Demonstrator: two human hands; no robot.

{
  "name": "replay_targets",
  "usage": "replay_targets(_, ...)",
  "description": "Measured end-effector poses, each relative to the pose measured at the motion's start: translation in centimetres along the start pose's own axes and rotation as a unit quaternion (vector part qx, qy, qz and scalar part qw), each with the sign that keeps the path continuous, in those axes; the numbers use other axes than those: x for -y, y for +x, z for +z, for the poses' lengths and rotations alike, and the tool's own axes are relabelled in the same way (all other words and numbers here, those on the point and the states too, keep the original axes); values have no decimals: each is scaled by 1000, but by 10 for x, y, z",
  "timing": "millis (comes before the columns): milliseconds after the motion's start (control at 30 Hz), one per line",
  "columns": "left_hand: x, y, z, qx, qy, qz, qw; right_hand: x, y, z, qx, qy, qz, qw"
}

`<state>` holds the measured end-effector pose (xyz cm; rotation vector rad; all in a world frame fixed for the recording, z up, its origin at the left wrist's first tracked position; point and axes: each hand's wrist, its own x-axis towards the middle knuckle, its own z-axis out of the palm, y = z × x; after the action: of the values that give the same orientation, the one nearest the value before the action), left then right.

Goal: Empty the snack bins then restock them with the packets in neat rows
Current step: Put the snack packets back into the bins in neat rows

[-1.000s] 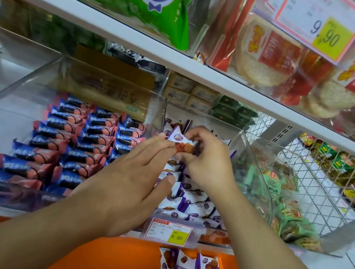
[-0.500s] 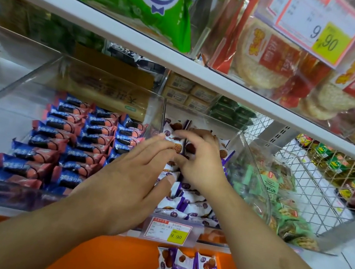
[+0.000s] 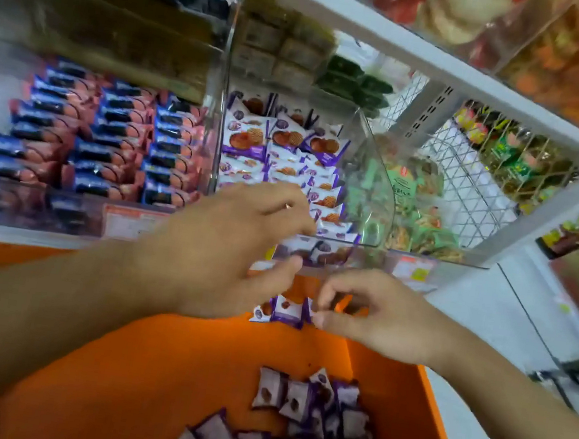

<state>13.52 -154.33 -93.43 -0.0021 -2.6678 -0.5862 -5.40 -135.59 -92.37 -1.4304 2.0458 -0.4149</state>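
I see blue packets (image 3: 104,139) rowed in the left bin; purple packets (image 3: 289,159) fill the middle bin (image 3: 376,179), more lie in the orange crate (image 3: 160,369). Right hand (image 3: 375,315) pinches a purple packet (image 3: 284,308) at the crate's far edge; left hand (image 3: 234,248) hovers, fingers loose, holding nothing.

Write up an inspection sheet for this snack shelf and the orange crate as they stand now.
Surface: white shelf above, clear bins on the shelf below; orange crate beneath.
Job's things: purple packets in rows in the middle bin; blue packets in rows in the left bin; loose purple packets in the crate.
Clutter: green packets heaped in the right bin.
Grips: left hand open over the bin's front edge; right hand pinching a purple packet above the crate.
Cables: nothing seen.
Surroundings: wire mesh behind, more snacks on the top shelf, blurred.
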Motion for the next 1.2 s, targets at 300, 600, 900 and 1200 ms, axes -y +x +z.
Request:
replay_targets(300, 6, -93, 186, 382, -89, -160, 906, -175, 14, 111, 218, -167, 156, 949)
replay_targets(600, 29, -169, 274, 521, -170, -285, 786, -236, 30, 168, 342, -64, 259, 901)
replay_targets(900, 9, -156, 291, 525, -239, -305, 758, -208, 26, 194, 415, -52, 225, 880)
replay_targets(1200, 11, -161, 285, 463, -280, -303, 784, -189, 24, 203, 438, -53, 203, 874)
